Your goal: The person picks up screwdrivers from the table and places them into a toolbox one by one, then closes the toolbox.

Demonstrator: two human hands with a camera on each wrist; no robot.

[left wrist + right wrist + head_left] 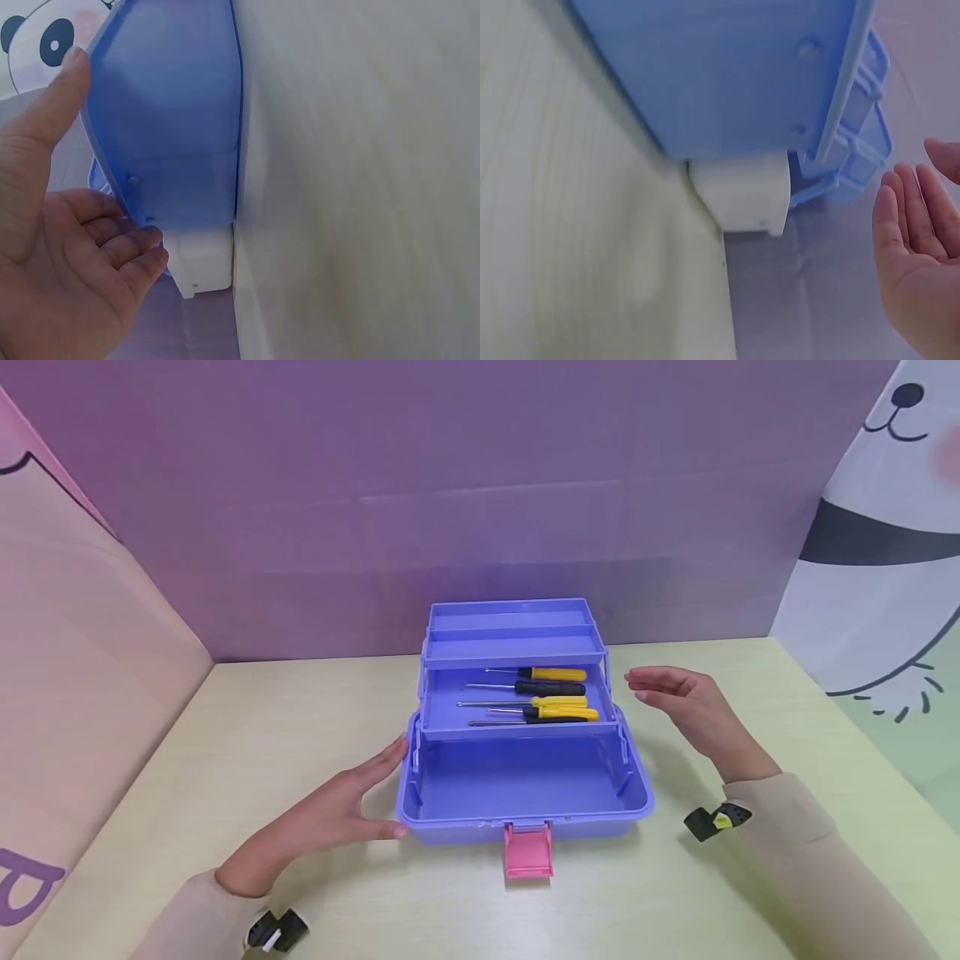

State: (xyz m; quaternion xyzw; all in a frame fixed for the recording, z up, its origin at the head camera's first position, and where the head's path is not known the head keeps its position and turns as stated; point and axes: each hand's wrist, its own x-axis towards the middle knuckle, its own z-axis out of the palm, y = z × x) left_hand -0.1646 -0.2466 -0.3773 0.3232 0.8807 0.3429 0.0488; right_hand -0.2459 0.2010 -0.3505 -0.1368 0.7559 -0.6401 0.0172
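Observation:
A purple-blue toolbox (pixel 465 833) stands unfolded on the table, its two tiers raised above the bottom compartment. Several screwdrivers with yellow or black handles lie side by side in the lower tray, among them a black one (pixel 551 688). The upper tray (pixel 517 645) holds nothing visible. A pink latch (pixel 528 853) hangs down at the front. My left hand (pixel 337 806) touches the toolbox's left side, thumb near the front corner and fingers extended farther back. To the right, my right hand (pixel 686 702) hovers apart from the box with relaxed fingers, holding nothing.
Pale wood-look table (pixel 300 718) surrounds the toolbox. Close behind rises a purple backdrop (pixel 450 510), with printed panels at both sides. A white part (pixel 739 195) shows behind the box in both wrist views. Each sleeve carries a small black wrist device.

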